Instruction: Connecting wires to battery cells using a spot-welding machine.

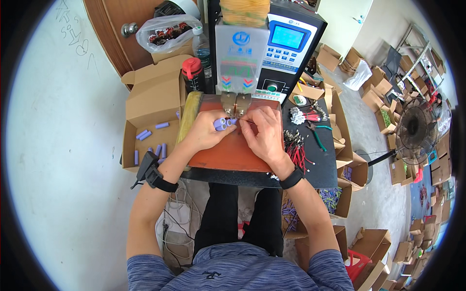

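Observation:
Several purple cylindrical battery cells [223, 124] are bunched in my left hand [206, 132], their ends turned partly toward me. The fingers of my left hand are closed round them, just below the metal electrode heads [236, 103] of a spot welding machine [241, 53]. My right hand [264, 132] is close beside the cells on the right, thumb and fingertips pinched together at the electrodes. Whatever those fingertips hold is too small to make out. Both hands are above an orange-brown work mat [218, 158].
An open cardboard box [138, 104] with loose purple cells stands left. A black bottle with a red lid [192, 72] is behind it. Red wire leads [295, 145], white-tipped leads [308, 114] and green-handled pliers [318, 137] lie right. A fan [416, 127] stands farther right.

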`<action>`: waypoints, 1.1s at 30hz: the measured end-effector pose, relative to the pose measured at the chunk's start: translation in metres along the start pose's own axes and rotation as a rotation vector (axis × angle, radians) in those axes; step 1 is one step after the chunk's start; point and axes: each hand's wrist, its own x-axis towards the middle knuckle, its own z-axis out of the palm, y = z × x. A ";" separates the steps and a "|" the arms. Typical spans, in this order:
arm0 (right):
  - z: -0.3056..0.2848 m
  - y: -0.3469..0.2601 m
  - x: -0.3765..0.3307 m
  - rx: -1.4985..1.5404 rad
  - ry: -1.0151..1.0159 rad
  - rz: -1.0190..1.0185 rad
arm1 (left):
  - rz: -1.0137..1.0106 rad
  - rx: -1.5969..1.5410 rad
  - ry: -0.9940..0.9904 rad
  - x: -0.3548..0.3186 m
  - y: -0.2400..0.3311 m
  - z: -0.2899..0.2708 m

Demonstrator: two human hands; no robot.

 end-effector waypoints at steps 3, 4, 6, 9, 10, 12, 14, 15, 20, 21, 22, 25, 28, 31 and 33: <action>0.000 -0.001 -0.002 -0.003 -0.002 0.010 | -0.027 0.084 -0.025 0.001 -0.003 0.001; 0.001 0.000 -0.002 -0.003 0.004 0.008 | -0.037 0.081 -0.023 0.001 -0.002 0.000; 0.003 0.000 -0.002 0.006 0.004 0.014 | -0.057 0.077 -0.021 0.000 0.000 -0.001; -0.001 0.001 -0.001 0.005 -0.001 0.024 | -0.071 0.062 -0.036 0.002 0.006 -0.001; 0.000 0.000 -0.001 0.004 0.002 0.020 | -0.059 0.057 -0.027 0.002 0.005 -0.001; 0.001 0.000 -0.001 0.009 -0.002 0.018 | -0.036 0.047 -0.011 0.000 0.002 -0.001; 0.002 0.001 -0.004 0.016 -0.017 0.025 | -0.044 0.055 -0.019 0.000 0.000 -0.001; 0.002 0.001 -0.004 0.011 -0.011 0.024 | -0.048 0.059 -0.023 0.000 0.000 0.000; 0.001 0.001 -0.005 0.046 -0.034 0.050 | -0.008 0.063 -0.029 -0.002 -0.002 0.000; 0.001 0.002 -0.005 0.061 -0.021 0.041 | 0.011 0.068 -0.035 -0.002 -0.005 -0.001; 0.000 0.002 -0.004 0.067 -0.009 0.033 | 0.011 0.046 -0.043 -0.002 -0.005 -0.002; -0.003 0.002 -0.005 0.074 0.018 0.008 | 0.016 -0.001 -0.045 -0.002 -0.005 -0.003; -0.004 0.006 -0.007 0.074 0.034 0.008 | 0.048 -0.036 -0.008 -0.003 -0.007 -0.001; -0.006 0.005 -0.006 0.084 0.040 0.030 | 0.074 -0.068 -0.010 -0.003 -0.013 0.001; -0.007 0.003 -0.006 0.096 0.045 0.047 | 0.056 -0.029 -0.041 -0.003 -0.014 -0.002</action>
